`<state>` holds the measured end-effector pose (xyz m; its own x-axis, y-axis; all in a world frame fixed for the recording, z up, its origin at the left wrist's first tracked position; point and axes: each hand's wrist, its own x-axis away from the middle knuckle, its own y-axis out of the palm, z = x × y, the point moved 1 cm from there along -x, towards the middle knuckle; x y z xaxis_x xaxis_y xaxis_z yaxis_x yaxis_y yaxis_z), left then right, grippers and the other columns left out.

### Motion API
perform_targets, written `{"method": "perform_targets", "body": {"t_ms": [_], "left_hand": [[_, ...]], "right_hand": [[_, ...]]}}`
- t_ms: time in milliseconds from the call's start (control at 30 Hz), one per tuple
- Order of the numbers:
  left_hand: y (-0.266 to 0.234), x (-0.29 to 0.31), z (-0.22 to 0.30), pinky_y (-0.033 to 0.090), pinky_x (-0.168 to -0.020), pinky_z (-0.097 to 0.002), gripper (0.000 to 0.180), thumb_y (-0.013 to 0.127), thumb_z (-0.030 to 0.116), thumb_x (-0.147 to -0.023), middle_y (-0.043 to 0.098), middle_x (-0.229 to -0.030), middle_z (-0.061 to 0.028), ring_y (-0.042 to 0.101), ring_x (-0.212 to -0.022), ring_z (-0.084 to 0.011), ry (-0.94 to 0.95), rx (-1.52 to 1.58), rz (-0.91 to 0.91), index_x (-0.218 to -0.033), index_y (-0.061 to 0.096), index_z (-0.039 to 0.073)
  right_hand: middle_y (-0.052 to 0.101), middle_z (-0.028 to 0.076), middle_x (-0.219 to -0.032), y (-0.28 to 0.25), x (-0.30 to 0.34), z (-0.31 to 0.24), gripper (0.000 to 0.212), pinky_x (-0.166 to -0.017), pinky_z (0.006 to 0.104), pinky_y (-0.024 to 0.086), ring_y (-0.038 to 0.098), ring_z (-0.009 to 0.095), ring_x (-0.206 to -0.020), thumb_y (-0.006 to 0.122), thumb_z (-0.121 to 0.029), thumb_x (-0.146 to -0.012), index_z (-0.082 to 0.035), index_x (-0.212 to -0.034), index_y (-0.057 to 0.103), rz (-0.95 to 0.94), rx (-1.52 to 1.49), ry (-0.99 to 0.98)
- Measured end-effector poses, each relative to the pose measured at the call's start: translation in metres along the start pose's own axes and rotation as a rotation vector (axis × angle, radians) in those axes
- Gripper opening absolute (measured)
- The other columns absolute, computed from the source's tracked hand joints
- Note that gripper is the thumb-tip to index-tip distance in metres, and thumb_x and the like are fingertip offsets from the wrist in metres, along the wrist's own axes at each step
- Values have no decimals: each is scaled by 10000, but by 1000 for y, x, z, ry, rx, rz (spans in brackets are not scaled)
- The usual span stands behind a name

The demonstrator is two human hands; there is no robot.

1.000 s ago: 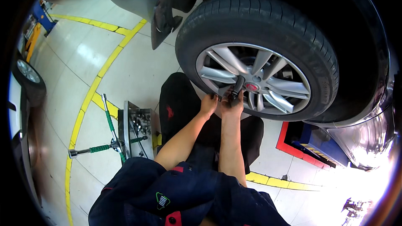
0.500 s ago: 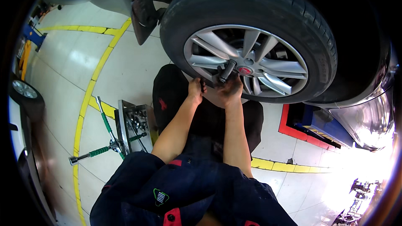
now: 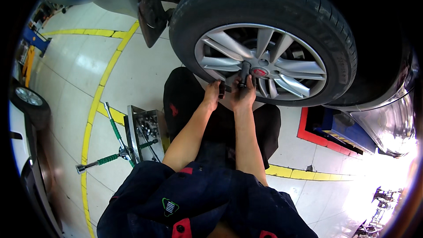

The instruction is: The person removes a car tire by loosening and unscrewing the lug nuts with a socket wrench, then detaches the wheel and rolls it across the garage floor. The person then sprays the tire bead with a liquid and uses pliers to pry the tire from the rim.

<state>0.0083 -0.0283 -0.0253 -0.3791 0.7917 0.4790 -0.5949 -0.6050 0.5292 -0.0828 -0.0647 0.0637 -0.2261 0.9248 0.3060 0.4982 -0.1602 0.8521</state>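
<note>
In front of me is a car wheel with silver spokes [image 3: 265, 42], a red centre cap [image 3: 259, 72] and a black tyre [image 3: 189, 31]. My right hand [image 3: 243, 97] grips a dark cylindrical socket [image 3: 245, 69], its far end at the wheel's hub just left of the cap. Close beside it, my left hand [image 3: 211, 96] is closed near the lower rim. Something dark shows at its fingertips, too unclear to name.
Left of my knee stands a metal box [image 3: 149, 123] of small metal parts. A four-way lug wrench [image 3: 124, 152] with green grips leans by it. Yellow lines [image 3: 99, 92] cross the tiled floor. A blue lift part [image 3: 348, 132] lies right, within a red border [image 3: 304, 128].
My right hand has turned the socket more upright toward the hub and shifted slightly. My left hand has moved a little to the right, nearer the right hand.
</note>
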Motion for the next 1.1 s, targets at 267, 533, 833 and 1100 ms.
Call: {"method": "perform_targets", "body": {"t_ms": [267,533,833,1100], "left_hand": [[5,11,14,502,-689,-378,338,477,382,-928,585,-808,-76,595,-767,-225,-23,279,-184,-1019,535,62],[-40,42,65,482,-603,-363,314,618,433,-818,539,-713,-14,574,-693,-177,237,265,21,-890,530,141],[-103,127,71,478,-627,-291,193,608,263,-850,583,-815,4,577,-719,-138,-10,238,-80,-981,551,132],[-239,136,60,499,-710,-411,431,660,341,-736,634,-843,-253,633,-832,-364,8,-1404,555,-972,615,-17]], "right_hand": [[613,207,-1060,-37,40,15,360,-930,404,416,543,380,-1070,585,-144,-838,2,-1164,541,-488,1705,-525],[646,185,-899,1,89,1,267,-716,382,491,636,295,-825,564,-156,-871,21,-1071,585,-308,1602,-95],[625,147,-1103,-3,120,29,360,-816,317,501,631,223,-981,541,-142,-902,-8,-1230,480,-906,1284,-92],[655,122,-953,-33,70,-10,326,-654,244,489,629,148,-753,472,-97,-928,23,-1231,462,-562,1334,-74]]}}
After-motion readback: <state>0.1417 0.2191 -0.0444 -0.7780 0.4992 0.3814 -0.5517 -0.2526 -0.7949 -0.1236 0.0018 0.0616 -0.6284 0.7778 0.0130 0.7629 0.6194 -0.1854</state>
